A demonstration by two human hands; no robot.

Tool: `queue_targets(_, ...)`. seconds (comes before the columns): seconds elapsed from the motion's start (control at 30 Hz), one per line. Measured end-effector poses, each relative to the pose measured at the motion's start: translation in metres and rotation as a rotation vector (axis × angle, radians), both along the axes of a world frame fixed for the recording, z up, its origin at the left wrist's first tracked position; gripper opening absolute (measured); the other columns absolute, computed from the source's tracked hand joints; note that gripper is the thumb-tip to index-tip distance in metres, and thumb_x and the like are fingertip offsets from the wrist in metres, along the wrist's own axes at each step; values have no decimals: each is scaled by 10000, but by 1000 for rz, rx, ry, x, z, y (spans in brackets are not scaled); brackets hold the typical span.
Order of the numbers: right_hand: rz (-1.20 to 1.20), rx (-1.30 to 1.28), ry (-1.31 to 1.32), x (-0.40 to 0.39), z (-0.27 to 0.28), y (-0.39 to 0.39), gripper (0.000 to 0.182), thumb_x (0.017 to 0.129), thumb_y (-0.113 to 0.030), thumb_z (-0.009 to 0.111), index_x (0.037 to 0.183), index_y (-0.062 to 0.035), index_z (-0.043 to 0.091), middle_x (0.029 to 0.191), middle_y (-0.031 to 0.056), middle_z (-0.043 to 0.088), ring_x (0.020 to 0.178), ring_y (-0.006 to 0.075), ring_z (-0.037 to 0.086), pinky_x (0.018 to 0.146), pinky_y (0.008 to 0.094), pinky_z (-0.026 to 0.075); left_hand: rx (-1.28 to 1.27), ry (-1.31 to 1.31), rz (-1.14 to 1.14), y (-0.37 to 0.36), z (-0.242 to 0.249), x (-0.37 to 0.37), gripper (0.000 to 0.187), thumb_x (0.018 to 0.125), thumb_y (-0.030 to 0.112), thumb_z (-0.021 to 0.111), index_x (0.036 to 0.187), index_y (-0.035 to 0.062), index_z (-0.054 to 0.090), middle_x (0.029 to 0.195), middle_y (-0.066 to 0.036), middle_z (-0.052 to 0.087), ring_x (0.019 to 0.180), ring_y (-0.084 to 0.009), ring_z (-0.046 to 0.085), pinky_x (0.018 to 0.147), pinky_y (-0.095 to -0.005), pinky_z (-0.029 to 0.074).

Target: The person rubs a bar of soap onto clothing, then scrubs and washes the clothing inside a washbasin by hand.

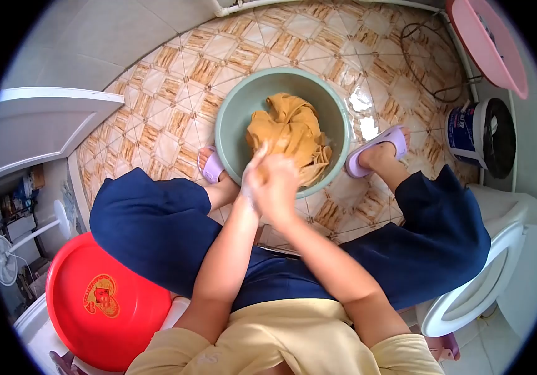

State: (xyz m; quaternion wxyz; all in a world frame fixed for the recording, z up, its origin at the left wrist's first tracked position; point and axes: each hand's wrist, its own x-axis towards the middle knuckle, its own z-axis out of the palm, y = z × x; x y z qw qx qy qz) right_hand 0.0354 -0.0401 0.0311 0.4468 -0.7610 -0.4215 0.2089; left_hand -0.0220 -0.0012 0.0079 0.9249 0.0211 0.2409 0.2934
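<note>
A mustard-yellow cloth garment (290, 128) lies bunched in a round green basin (226, 134) on the floor between my feet. Over the basin's near side, my left hand (251, 180) and my right hand (279, 182) press together with a fold of the garment between them. White suds cling to my left hand and wrist. My right hand is smeared by motion, but its fingers look wrapped round the cloth. The rest of the garment spreads away from my hands inside the basin.
A red basin (109, 312) stands at my left, near a white door (56, 125). To the right are a toilet (478, 287), a bucket (468, 134), a pink basin (496, 50) and a hose (406, 50). The tiled floor (175, 75) has a wet shine.
</note>
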Motion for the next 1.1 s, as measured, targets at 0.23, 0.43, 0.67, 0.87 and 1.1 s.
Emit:
queue_targets(0.23, 37, -280, 327, 73, -55, 24, 289, 871, -281, 534, 747, -36, 623, 691, 197, 620, 638, 382, 594, 630, 455, 463, 165, 320, 154, -10, -23, -2, 308, 878, 64, 574, 1169, -32, 547, 1131, -132, 610, 1036, -214, 599, 921, -342, 482)
queue_targets(0.43, -168, -373, 78, 118, -97, 27, 213, 792, -50, 571, 996, -104, 546, 966, 126, 646, 924, 334, 606, 767, 430, 472, 166, 853, 492, 19, 37, 3, 406, 903, 237, 619, 1213, -8, 528, 1185, -94, 587, 1095, -210, 566, 913, -365, 480)
queue_targets(0.67, 47, -390, -133, 117, -146, 70, 607, 814, -3, 486, 1383, -181, 373, 1386, 106, 421, 1210, 310, 449, 974, 415, 414, 67, 390, 354, 37, 44, -13, 567, 920, 429, 536, 1297, 16, 443, 1272, -164, 516, 1113, -316, 552, 905, -477, 485)
queue_targets(0.87, 192, -537, -159, 133, -172, 77, 363, 856, -78, 480, 1214, -120, 524, 1188, 143, 557, 1108, 321, 508, 910, 412, 438, 75, 501, 374, 38, 44, -3, 559, 902, 367, 581, 1308, 24, 409, 1236, -156, 535, 1111, -316, 550, 919, -477, 473)
queue_targets(1.1, 119, -13, 403, 154, -126, 83, 189, 935, -202, 489, 974, -17, 485, 846, 130, 543, 784, 236, 512, 758, 320, 426, -72, 724, 261, 20, -40, -12, 449, 825, 166, 677, 1211, -12, 532, 1121, -134, 604, 1029, -241, 596, 857, -351, 500)
